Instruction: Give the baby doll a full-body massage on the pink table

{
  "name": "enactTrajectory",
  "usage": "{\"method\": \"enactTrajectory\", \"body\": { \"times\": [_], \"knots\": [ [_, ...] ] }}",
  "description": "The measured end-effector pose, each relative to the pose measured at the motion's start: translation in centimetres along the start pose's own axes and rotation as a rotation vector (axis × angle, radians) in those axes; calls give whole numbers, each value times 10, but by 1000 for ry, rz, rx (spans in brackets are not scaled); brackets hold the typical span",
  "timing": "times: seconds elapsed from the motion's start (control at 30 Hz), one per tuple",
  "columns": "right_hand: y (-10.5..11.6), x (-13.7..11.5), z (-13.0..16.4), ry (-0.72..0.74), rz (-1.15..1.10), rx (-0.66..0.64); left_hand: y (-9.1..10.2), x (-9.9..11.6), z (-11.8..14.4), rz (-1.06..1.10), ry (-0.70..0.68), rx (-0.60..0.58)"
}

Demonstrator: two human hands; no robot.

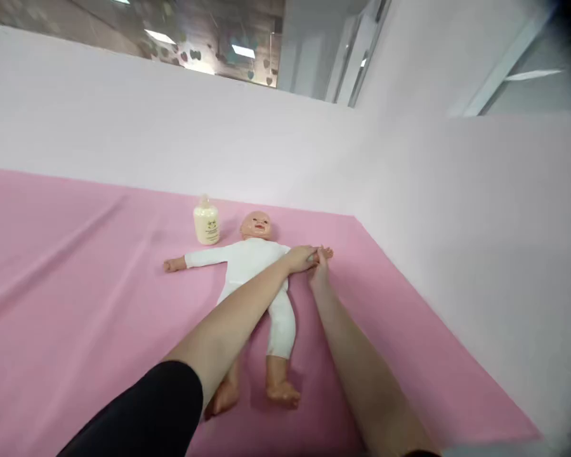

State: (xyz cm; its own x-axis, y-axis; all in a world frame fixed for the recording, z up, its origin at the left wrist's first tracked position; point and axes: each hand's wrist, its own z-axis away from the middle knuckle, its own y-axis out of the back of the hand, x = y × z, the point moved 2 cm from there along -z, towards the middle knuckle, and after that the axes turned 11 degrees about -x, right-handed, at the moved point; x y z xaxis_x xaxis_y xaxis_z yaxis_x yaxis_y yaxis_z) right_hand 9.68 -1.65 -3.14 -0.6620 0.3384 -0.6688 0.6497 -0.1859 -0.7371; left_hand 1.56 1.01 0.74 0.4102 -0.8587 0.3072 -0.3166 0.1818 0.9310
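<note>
Doll (250, 261) near pink mat's (76, 285) far edge, both hands on its arm, bottle (206, 221) beside

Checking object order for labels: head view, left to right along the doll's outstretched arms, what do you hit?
Doll's bare hand → cream bottle → doll's head → left hand → right hand, both meeting at the doll's other hand. All on the pink sheet.

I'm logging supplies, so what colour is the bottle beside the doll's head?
The bottle is pale cream-yellow, seen best in the head view.
</note>
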Motion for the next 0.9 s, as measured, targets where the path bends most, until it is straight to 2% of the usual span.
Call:
{"method": "enactTrajectory", "body": {
  "times": [0.17,0.67,0.9],
  "knots": [
    [2,0,0,10,44,7,-2,-3,-1,6,-3,8],
    [-7,-7,12,-102,68,-16,3,0,4,40,23,-6],
    [-8,-7,13,-90,121,-28,2,0,3,32,36,-10]
  ]
}}
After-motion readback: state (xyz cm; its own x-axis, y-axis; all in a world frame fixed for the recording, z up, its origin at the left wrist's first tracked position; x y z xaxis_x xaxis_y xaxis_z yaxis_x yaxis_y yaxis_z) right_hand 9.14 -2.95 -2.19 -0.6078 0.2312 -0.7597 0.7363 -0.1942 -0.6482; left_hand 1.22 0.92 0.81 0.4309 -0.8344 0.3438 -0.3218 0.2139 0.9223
